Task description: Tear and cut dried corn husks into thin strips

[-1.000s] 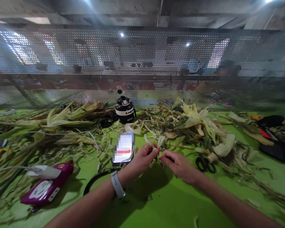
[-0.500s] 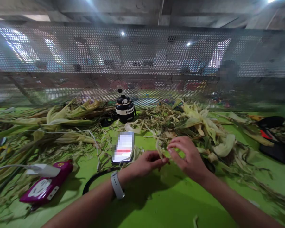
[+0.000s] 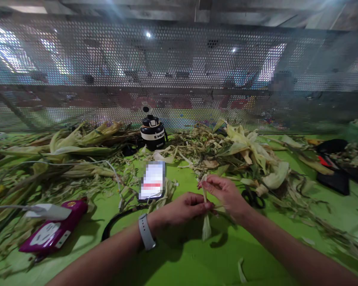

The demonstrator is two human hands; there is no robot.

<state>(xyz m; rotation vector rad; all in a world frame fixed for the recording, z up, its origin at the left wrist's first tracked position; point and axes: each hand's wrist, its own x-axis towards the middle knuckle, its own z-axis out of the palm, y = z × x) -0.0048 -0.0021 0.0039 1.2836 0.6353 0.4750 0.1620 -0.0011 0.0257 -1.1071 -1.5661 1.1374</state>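
Both my hands meet over the green table (image 3: 179, 258) and pinch one pale strip of corn husk (image 3: 206, 228) that hangs down between them. My left hand (image 3: 183, 207), with a grey watch on its wrist, grips the strip at its middle with closed fingers. My right hand (image 3: 225, 192) pinches the strip's upper end, fingers curled. A heap of husks (image 3: 241, 149) lies just beyond the right hand.
A phone (image 3: 152, 184) lies face up left of my hands. Black scissors (image 3: 252, 198) rest right of them. A magenta device (image 3: 52, 232) with a white cable sits at the left. A black canister (image 3: 153, 133) stands by the perforated metal screen (image 3: 179, 71). Corn stalks (image 3: 71, 145) cover the left.
My right hand reached into the husk heap, then came back toward my left hand. Both now hold a husk strip upright, and the view has tilted slightly down.
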